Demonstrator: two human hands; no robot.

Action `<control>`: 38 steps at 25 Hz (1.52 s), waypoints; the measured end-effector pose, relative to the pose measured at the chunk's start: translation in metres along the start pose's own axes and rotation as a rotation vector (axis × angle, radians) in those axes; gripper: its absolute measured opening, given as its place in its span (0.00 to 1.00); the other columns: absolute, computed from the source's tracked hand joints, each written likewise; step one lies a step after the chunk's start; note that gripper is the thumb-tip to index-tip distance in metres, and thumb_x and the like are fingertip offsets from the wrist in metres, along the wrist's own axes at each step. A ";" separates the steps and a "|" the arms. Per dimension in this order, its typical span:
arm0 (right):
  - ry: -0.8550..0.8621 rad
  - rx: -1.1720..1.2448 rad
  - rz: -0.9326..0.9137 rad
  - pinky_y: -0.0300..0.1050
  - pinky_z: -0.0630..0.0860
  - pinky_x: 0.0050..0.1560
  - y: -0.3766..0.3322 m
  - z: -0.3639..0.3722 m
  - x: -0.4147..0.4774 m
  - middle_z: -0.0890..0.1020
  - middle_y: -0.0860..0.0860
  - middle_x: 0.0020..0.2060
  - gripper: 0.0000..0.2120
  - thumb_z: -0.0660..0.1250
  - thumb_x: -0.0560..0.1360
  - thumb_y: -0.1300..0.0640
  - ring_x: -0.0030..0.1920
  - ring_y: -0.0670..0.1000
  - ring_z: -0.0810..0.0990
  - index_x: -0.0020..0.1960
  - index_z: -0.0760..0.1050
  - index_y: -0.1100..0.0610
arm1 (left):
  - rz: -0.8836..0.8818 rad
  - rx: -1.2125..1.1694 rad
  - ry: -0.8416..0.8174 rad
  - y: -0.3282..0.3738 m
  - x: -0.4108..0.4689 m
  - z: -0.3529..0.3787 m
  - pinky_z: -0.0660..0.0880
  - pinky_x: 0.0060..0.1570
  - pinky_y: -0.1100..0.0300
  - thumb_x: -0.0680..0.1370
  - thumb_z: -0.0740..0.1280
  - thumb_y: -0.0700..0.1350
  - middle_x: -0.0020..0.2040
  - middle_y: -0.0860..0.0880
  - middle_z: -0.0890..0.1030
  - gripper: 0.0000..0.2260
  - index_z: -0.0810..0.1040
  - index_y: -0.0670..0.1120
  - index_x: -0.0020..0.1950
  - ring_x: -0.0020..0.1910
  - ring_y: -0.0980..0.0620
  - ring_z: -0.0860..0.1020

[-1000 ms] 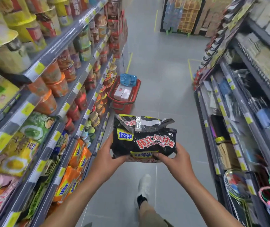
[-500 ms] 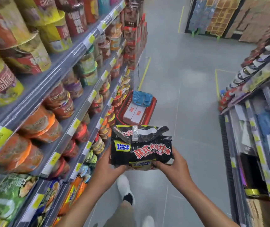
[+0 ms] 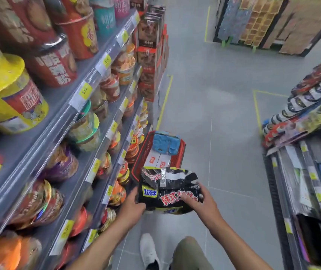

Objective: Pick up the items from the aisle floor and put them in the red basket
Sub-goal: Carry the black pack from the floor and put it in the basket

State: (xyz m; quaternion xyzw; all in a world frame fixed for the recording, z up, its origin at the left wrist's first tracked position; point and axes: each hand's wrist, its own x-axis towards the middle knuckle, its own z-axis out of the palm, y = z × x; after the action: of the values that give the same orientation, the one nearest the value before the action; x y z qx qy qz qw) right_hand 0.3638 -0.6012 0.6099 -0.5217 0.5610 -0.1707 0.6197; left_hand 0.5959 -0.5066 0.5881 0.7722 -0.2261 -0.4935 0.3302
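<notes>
A black noodle multipack (image 3: 168, 189) with red and yellow print is held in both hands at waist height. My left hand (image 3: 134, 206) grips its left lower edge; my right hand (image 3: 200, 201) lies over its right side. Just beyond the pack the red basket (image 3: 181, 151) stands on the grey floor against the left shelving. Inside it lie a blue packet (image 3: 165, 143) and white boxes (image 3: 155, 159). The pack covers the basket's near rim.
Shelves of cup noodles (image 3: 77, 114) run along the left, close to my left arm. A rack of stationery and packets (image 3: 307, 172) lines the right. Grey floor (image 3: 214, 94) with yellow tape lines stretches ahead to a pallet display (image 3: 262, 22). My white shoe (image 3: 149, 248) is below.
I have walked forward, so the basket is much nearer and sits right behind the pack. My right hand has shifted from under the pack to over its right side.
</notes>
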 end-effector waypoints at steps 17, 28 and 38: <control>0.017 -0.213 0.331 0.45 0.73 0.44 0.032 0.030 0.381 0.84 0.56 0.43 0.11 0.64 0.82 0.58 0.46 0.55 0.82 0.45 0.81 0.60 | -0.421 0.020 0.047 0.050 0.356 0.058 0.79 0.50 0.48 0.72 0.65 0.39 0.63 0.47 0.80 0.31 0.69 0.55 0.74 0.52 0.44 0.82; -0.285 -0.041 0.566 0.38 0.77 0.51 0.017 0.012 0.436 0.75 0.48 0.68 0.30 0.73 0.79 0.52 0.63 0.51 0.77 0.77 0.65 0.50 | -0.492 0.107 -0.222 0.071 0.403 0.072 0.82 0.52 0.55 0.75 0.68 0.43 0.57 0.47 0.82 0.33 0.63 0.58 0.79 0.45 0.47 0.83; -0.332 -0.602 0.134 0.54 0.64 0.78 -0.043 0.009 0.415 0.65 0.50 0.79 0.43 0.75 0.73 0.43 0.79 0.52 0.64 0.82 0.60 0.51 | -0.149 0.643 -0.176 0.099 0.352 0.053 0.58 0.78 0.43 0.78 0.67 0.55 0.83 0.55 0.50 0.38 0.50 0.59 0.82 0.82 0.48 0.50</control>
State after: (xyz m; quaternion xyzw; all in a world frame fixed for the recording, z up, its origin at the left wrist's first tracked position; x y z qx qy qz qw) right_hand 0.5173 -0.9452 0.4299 -0.6637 0.5107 0.1309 0.5306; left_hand 0.6896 -0.8271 0.4288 0.8056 -0.3408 -0.4845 0.0121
